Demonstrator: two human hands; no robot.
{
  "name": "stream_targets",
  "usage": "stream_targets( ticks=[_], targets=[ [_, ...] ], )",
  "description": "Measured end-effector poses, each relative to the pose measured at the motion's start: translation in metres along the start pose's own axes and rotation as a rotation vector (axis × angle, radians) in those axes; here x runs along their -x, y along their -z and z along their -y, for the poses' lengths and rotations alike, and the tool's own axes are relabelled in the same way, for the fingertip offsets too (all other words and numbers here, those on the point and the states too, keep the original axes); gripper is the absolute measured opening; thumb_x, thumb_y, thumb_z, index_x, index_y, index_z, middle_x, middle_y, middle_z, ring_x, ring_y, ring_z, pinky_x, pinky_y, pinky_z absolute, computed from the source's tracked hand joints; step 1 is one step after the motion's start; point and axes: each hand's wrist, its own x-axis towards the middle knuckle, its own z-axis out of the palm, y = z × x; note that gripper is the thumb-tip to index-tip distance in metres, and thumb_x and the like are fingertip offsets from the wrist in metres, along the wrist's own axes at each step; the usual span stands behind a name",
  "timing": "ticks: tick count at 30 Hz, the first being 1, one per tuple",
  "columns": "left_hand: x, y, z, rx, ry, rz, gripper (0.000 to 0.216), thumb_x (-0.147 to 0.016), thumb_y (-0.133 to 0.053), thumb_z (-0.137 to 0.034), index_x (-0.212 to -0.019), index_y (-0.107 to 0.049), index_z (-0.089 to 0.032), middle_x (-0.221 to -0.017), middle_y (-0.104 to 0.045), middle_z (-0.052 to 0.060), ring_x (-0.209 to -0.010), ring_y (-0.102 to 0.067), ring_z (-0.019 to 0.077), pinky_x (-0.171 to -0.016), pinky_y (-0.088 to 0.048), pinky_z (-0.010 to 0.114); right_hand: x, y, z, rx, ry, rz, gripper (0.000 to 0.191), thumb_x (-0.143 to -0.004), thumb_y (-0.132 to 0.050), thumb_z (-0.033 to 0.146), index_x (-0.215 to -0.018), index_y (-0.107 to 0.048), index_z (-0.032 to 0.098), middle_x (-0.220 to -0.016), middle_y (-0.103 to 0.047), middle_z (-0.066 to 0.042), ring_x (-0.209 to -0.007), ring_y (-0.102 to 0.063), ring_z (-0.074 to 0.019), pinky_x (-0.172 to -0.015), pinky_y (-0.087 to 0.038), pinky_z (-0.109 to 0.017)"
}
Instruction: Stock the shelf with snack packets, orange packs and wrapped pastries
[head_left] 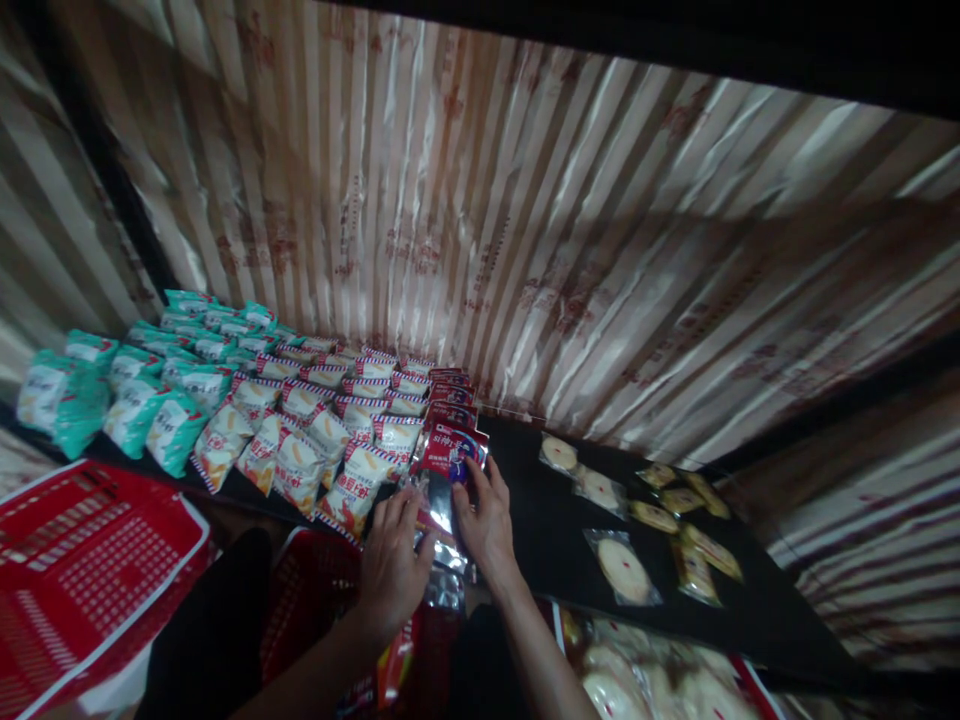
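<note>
Both my hands are at the front packet of a column of dark red snack packets. This front dark red snack packet [442, 450] has white lettering, a blue-purple figure and a shiny silver lower part. My left hand [394, 560] grips its lower left edge, fingers curled and thumb on the front. On the opposite edge, my right hand [486, 520] holds it with thumb and fingers on the printed face. More dark red packets [454, 393] stand in a row behind it. Below my hands, another silver and red packet [444, 590] shows, partly hidden by my arms.
White snack bags with striped edges [300, 460] and teal bags [176, 425] fill the black shelf's left side. Round wrapped pastries [624, 568] and gold packets [694, 570] lie right on the shelf [544, 525]. Red baskets [97, 560] stand below; another holds white-wrapped goods [660, 680].
</note>
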Motion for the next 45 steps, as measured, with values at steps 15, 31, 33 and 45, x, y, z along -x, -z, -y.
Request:
stream_targets(
  ticks=[15,31,33,45],
  targets=[
    [0.007,-0.015,0.009,-0.123,-0.187,-0.052,0.047,-0.080,-0.047,-0.019,-0.127,-0.046,-0.016,-0.135,-0.046,0.011,-0.127,-0.037,0.0261,-0.101,-0.039,0.045,-0.024,0.012,0.042,0.296,0.369,0.119,0.038,-0.089,-0.038,0.026,-0.118,-0.059,0.015,-0.137,-0.044,-0.014,-0.136,-0.019,-0.0282,-0.103,-0.030,-0.048],
    [0.010,-0.032,0.017,-0.117,-0.237,-0.099,0.051,-0.077,-0.044,-0.015,-0.128,-0.041,-0.013,-0.134,-0.047,0.015,-0.128,-0.038,0.0266,-0.102,-0.038,0.049,-0.045,-0.007,0.037,0.387,0.389,0.277,0.047,-0.087,-0.042,0.045,-0.130,-0.047,0.026,-0.141,-0.040,-0.009,-0.134,-0.025,-0.0286,-0.104,-0.023,-0.048],
    [0.010,-0.032,0.015,-0.103,-0.227,-0.126,0.050,-0.077,-0.043,-0.014,-0.127,-0.041,-0.011,-0.132,-0.048,0.015,-0.127,-0.039,0.0259,-0.101,-0.038,0.049,-0.045,-0.009,0.035,0.385,0.385,0.286,0.047,-0.087,-0.043,0.045,-0.130,-0.047,0.027,-0.141,-0.039,-0.008,-0.134,-0.025,-0.0288,-0.104,-0.023,-0.048],
    [0.010,-0.029,0.014,-0.075,-0.217,-0.119,0.046,-0.079,-0.043,-0.016,-0.125,-0.043,-0.010,-0.131,-0.048,0.016,-0.126,-0.039,0.0266,-0.101,-0.038,0.048,-0.046,-0.011,0.032,0.356,0.369,0.300,0.046,-0.087,-0.042,0.046,-0.128,-0.048,0.026,-0.141,-0.040,-0.009,-0.134,-0.025,-0.0298,-0.103,-0.024,-0.048]
  ],
)
